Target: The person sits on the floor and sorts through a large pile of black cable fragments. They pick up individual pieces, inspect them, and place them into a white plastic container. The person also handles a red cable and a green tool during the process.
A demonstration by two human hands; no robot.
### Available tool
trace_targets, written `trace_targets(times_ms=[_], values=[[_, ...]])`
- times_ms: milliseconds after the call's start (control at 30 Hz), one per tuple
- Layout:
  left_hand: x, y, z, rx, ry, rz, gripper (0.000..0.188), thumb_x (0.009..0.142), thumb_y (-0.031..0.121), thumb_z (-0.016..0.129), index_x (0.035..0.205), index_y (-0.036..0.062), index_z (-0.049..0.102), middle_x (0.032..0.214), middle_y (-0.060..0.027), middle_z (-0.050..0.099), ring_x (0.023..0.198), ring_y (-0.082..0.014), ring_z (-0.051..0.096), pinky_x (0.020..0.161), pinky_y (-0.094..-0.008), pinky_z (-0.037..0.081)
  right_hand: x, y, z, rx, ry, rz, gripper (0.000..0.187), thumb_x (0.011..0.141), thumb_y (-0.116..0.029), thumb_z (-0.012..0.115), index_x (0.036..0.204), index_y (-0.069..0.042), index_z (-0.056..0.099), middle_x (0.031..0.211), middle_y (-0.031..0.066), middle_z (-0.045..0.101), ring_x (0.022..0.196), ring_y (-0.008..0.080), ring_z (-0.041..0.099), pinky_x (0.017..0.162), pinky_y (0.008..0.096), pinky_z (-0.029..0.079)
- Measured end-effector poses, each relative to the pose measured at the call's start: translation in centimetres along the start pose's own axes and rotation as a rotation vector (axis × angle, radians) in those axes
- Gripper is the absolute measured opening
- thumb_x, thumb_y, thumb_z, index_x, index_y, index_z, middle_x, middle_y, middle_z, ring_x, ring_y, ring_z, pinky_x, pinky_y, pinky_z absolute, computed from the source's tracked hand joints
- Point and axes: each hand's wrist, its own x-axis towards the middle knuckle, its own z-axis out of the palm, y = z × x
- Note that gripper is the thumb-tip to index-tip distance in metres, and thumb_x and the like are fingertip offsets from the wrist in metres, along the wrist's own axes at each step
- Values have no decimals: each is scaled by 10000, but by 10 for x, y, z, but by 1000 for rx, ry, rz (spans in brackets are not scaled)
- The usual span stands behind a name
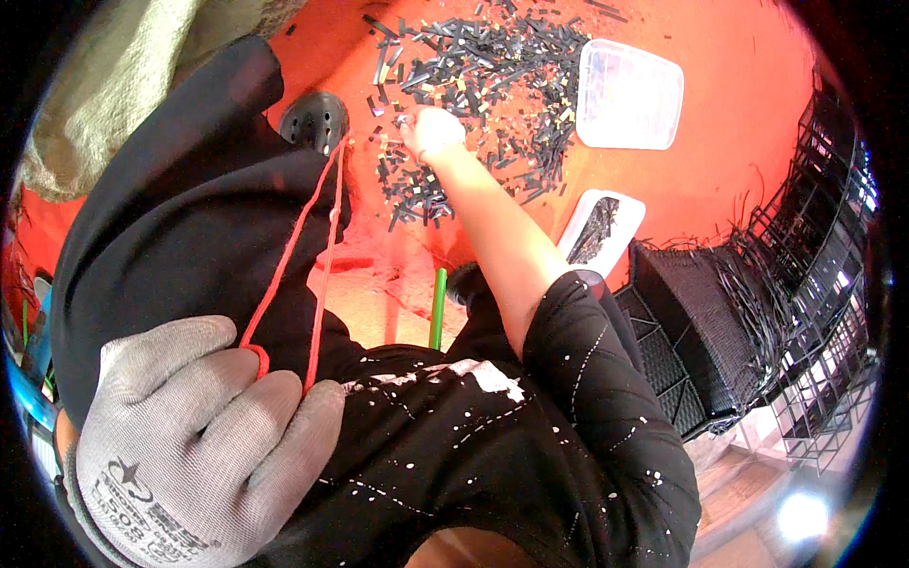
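My left hand (pixel 213 426), in a grey knit glove, is curled into a fist at the lower left. Two strands of a red cord (pixel 327 213) come out between its fingers and meet in a point near a dark clog (pixel 315 121). My right hand (pixel 434 134) reaches out at the end of a bare forearm, over the near left side of a scattered heap of short black strips (pixel 530 57). Glare washes out its fingers, so whether it grips a strip cannot be seen.
A clear plastic tub (pixel 630 95) stands right of the heap on the red floor (pixel 720 57). Nearer is a white tray (pixel 606 232) with black strips inside. Black woven wicker pieces (pixel 701 312) are at the right, a pale sack (pixel 104 114) at the far left.
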Motion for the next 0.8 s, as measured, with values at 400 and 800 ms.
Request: trace_targets(times_ms=[400, 800], values=[[-2, 1, 2, 17, -4, -31, 392, 529, 232, 582, 874, 68, 671, 812, -27, 592, 741, -196, 562, 743, -393, 480, 49, -18, -44, -50, 166, -134, 242, 839, -332, 559, 922, -121, 644, 948, 129, 651, 892, 316, 621, 791, 418, 485], [-8, -6, 5, -11, 66, -23, 392, 525, 240, 565, 860, 74, 681, 821, -31, 596, 756, -198, 562, 739, -387, 481, 12, -50, -22, -211, -227, -182, 262, 832, -197, 510, 954, -57, 694, 1009, 162, 660, 944, 289, 643, 791, 392, 511]])
